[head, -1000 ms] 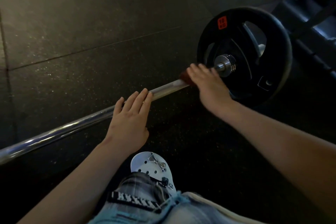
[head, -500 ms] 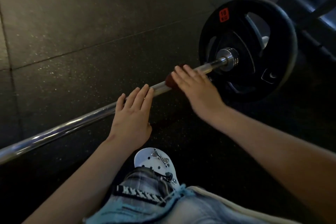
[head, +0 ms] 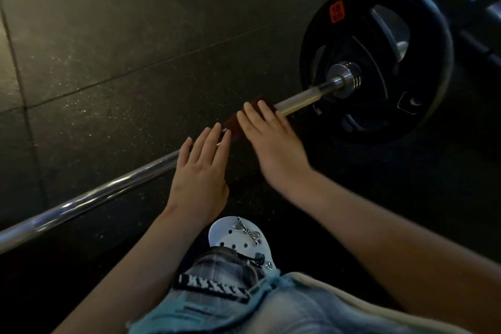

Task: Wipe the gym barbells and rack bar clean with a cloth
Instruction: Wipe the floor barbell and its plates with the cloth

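Observation:
A chrome barbell (head: 108,192) lies on the dark rubber floor, running from the lower left up to a black 10 kg plate (head: 379,62) at the right. My left hand (head: 202,173) rests flat on the bar with straight fingers. Just to its right, my right hand (head: 271,141) presses a dark red cloth (head: 233,123) onto the bar with straight fingers. The cloth is mostly hidden under that hand. The two hands nearly touch.
My white clog (head: 240,238) and jeans leg (head: 244,304) are below the hands. Dark gym equipment (head: 471,0) stands at the top right behind the plate. The black speckled floor mat (head: 108,49) stretches to the left and far side.
My right hand has slid the cloth along the bar to the left, from beside the plate's collar to right beside my left hand. The left hand stayed put.

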